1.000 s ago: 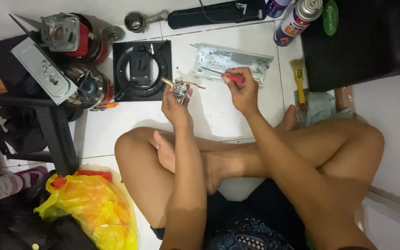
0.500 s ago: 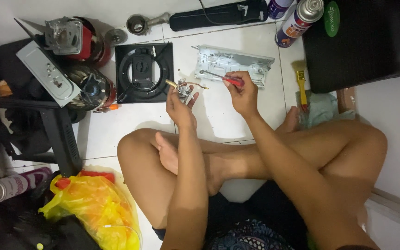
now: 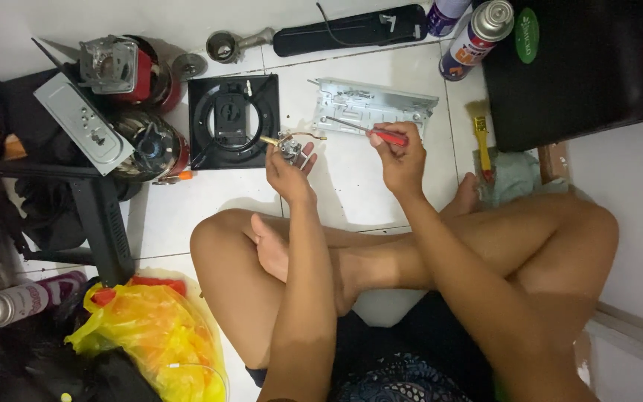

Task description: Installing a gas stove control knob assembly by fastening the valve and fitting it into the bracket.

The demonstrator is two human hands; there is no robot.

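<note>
Red-handled screwdriver point(image 3: 370, 131) pinched in right hand point(image 3: 402, 160), long axis pointing left toward left hand point(image 3: 286, 170)-gripped valve point(image 3: 289, 146).

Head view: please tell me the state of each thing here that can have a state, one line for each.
left hand: raised, gripping the small metal part.
small metal part: held off the floor, brass end pointing left.
right hand: closed on the screwdriver.
red-handled screwdriver: held, tip pointing left, apart from the part.
grey metal plate: lying flat on the tiles.
spray can: lying down, capped.
yellow brush: lying on the floor.
</note>
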